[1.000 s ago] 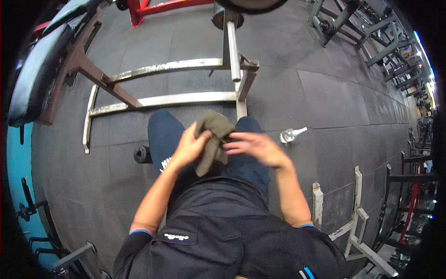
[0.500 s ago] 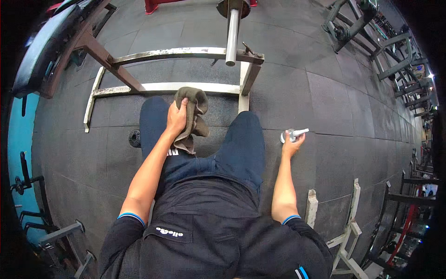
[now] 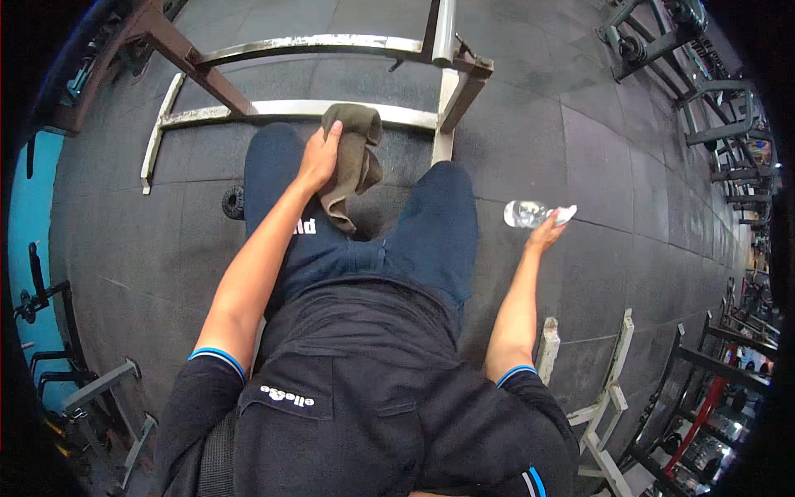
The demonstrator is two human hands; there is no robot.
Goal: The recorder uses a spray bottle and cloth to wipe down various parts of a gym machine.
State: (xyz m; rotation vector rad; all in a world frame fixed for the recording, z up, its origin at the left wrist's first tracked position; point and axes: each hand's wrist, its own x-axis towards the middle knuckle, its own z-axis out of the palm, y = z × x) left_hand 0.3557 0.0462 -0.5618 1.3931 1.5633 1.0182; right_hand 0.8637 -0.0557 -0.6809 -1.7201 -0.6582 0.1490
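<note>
A brownish-green cloth (image 3: 356, 157) hangs in folds from my left hand (image 3: 318, 159), its fingers closed round one side with the thumb on top. It is over the gap between my knees, in front of a white metal frame bar (image 3: 298, 108). Out to the right, above the floor, my right hand (image 3: 544, 234) is closed round the neck of a clear spray bottle (image 3: 523, 214) with a white spray head. The bottle is tilted nearly level, its base toward the left. Some fingers of that hand are hidden behind the bottle's head.
A grey metal bar (image 3: 445, 37) juts toward me from the brown and white bench frame (image 3: 472, 91) ahead. A small black round object (image 3: 233, 202) lies by my left knee. White metal stands (image 3: 613, 373) rise at the lower right. Gym machines (image 3: 662, 50) line the far right.
The right hand has turned the spray bottle from pointing away to lying sideways and moved slightly right and farther out. The left hand keeps the cloth. My view has shifted.
</note>
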